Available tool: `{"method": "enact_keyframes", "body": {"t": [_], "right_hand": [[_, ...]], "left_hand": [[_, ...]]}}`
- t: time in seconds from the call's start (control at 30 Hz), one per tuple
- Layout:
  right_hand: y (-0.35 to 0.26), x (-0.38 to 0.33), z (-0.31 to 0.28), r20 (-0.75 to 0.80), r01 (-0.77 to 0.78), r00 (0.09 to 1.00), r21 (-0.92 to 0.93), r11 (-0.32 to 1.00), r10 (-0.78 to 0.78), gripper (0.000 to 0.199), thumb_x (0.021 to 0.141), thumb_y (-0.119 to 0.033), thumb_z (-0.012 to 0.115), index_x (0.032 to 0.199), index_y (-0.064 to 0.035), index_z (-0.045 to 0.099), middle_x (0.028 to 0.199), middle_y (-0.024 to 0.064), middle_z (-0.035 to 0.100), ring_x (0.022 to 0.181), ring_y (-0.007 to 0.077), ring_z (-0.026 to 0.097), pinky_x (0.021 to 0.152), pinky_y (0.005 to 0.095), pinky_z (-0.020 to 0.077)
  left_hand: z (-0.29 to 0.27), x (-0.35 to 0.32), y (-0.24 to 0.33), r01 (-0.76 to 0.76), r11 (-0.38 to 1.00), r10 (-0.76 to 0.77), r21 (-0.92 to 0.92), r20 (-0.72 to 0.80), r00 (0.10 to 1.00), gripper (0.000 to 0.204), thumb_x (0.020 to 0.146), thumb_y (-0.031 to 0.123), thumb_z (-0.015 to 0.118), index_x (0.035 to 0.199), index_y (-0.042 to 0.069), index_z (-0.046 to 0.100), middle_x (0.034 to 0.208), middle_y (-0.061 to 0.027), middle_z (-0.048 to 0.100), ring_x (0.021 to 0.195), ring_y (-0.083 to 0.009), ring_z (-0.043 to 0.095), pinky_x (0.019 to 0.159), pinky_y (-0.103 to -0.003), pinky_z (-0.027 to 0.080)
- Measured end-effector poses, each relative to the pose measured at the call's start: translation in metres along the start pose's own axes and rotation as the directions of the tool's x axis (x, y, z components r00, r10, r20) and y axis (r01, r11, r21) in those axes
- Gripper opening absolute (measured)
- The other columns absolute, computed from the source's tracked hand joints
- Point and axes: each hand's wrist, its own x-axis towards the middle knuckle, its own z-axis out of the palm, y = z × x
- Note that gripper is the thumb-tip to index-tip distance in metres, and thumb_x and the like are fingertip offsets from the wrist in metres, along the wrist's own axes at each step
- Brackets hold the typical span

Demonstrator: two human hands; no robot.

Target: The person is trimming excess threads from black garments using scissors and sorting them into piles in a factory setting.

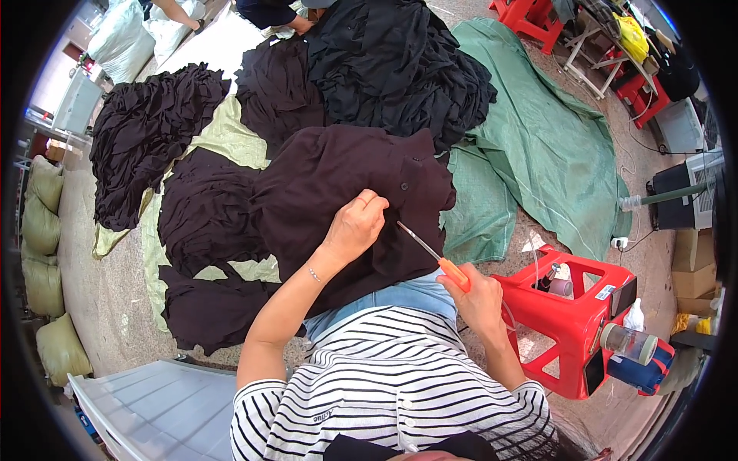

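A dark brown garment with a small dark button lies spread over my lap. My left hand is closed in a pinch at the cloth, a little below the button. In my right hand is an orange-handled tool with a thin metal shaft. Its tip points up and left, at the cloth close by my left fingertips. Whether the tip touches the fabric I cannot tell.
Heaps of dark garments lie ahead and left on pale sheeting. A black cloth pile and a green tarp are ahead. On my right stands a red plastic stool with a clear jar beside it. Another person's hand shows far ahead.
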Motion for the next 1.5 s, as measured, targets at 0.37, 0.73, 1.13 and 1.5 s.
{"method": "enact_keyframes", "body": {"t": [0.37, 0.73, 1.13, 1.5], "right_hand": [[0.000, 0.015, -0.015, -0.188, -0.026, 0.982, 0.041, 0.999, 0.033, 0.037, 0.083, -0.039, 0.076, 0.098, -0.0075, 0.064, 0.081, 0.0137, 0.069, 0.070, 0.0364, 0.068, 0.056, 0.0422, 0.0510], [-0.006, 0.020, -0.016, -0.106, -0.089, 0.990, 0.036, 0.995, 0.092, 0.032, 0.085, -0.034, 0.077, 0.093, -0.0067, 0.063, 0.069, 0.0180, 0.065, 0.065, 0.0396, 0.065, 0.055, 0.0435, 0.0485], [-0.005, 0.012, -0.016, -0.166, -0.055, 0.983, 0.136, 0.989, 0.077, 0.029, 0.085, -0.025, 0.077, 0.104, -0.0063, 0.065, 0.082, 0.0164, 0.069, 0.073, 0.0354, 0.068, 0.062, 0.0391, 0.0512], [-0.004, 0.002, -0.012, -0.176, -0.021, 0.983, 0.154, 0.988, 0.048, 0.033, 0.084, -0.029, 0.078, 0.104, -0.0057, 0.064, 0.082, 0.0154, 0.068, 0.073, 0.0342, 0.068, 0.063, 0.0387, 0.0514]], "left_hand": [[-0.003, 0.060, 0.017, 0.039, 0.998, -0.033, -0.047, 0.104, 0.994, 0.022, 0.081, 0.003, 0.069, 0.102, 0.007, 0.064, 0.091, -0.0088, 0.057, 0.070, -0.0283, 0.063, 0.064, -0.039, 0.052], [0.009, 0.069, -0.007, 0.097, 0.995, -0.094, -0.007, 0.176, 0.980, 0.014, 0.079, -0.003, 0.062, 0.091, 0.001, 0.057, 0.090, -0.0161, 0.059, 0.076, -0.0360, 0.063, 0.069, -0.043, 0.053], [-0.028, 0.052, 0.014, -0.022, 0.988, 0.056, -0.150, 0.224, 0.973, 0.028, 0.080, -0.009, 0.057, 0.105, 0.003, 0.060, 0.105, -0.0144, 0.061, 0.092, -0.0346, 0.063, 0.077, -0.039, 0.054], [-0.034, 0.009, 0.024, -0.676, 0.726, 0.538, 0.126, 0.508, 0.673, 0.010, 0.078, 0.015, 0.061, 0.084, 0.008, 0.061, 0.094, -0.0065, 0.067, 0.102, -0.0216, 0.063, 0.096, -0.042, 0.048]]}}
